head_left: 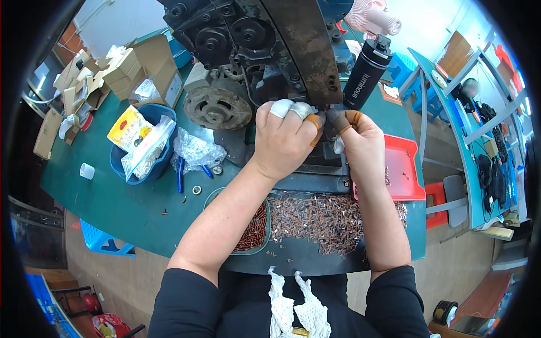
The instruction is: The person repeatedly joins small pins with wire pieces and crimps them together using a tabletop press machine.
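My left hand (287, 135) and my right hand (363, 138) meet at the working point of a dark, worn metal machine (298, 50). White and orange covers wrap several left fingers; orange and dark covers sit on right fingertips. Both hands are closed in pinches, but whatever they hold is too small or hidden. Under my forearms lies a wide heap of tiny brown and silvery metal pieces (321, 219). Partly behind my left forearm stands a clear container (269, 238) of small red-brown parts (255, 230). A red tray (404, 183) with a few small pieces lies beside my right wrist.
A black bottle (369, 72) stands right of the machine, near a pink fan (375, 17). Left on the green table (73, 186) are a blue basin (119, 164) with packets, cardboard boxes (127, 73), plastic wrap (197, 149) and blue-handled pliers (180, 174). Another person sits far right.
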Tool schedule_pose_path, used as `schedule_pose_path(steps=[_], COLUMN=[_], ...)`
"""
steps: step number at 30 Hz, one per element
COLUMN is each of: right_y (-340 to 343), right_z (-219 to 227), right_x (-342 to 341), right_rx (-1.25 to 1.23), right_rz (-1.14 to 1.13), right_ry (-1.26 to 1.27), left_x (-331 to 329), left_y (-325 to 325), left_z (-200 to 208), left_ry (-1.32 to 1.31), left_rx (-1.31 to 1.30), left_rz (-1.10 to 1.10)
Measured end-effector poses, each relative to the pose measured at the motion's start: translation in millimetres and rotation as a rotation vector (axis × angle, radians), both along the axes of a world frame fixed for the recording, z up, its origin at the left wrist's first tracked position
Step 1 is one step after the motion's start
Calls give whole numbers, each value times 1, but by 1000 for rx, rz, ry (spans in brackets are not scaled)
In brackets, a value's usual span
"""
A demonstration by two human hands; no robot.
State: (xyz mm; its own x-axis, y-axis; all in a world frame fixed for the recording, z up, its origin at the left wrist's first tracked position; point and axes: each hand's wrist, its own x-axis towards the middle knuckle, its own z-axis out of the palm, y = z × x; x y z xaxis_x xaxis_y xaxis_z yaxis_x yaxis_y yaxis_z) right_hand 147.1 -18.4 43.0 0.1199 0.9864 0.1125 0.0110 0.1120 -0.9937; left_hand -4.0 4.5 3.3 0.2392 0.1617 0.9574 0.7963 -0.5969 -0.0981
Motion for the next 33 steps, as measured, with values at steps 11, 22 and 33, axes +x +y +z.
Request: schedule_pose_path(steps=[11,22,33], right_y=[-25,-89,-182], right_z=[16,-30,12], right_x=[4,133,105], right_rx=[59,-50,248], right_rz=[36,-167,541], right_ry=[-254,-475,624], left_x=[-14,-72,-59], left_y=[-38,-155,-141], left_z=[12,-20,-31], left_ry=[-63,-13,68], left_rx=[-210,-1135,-1005], left_rz=[-60,195,218])
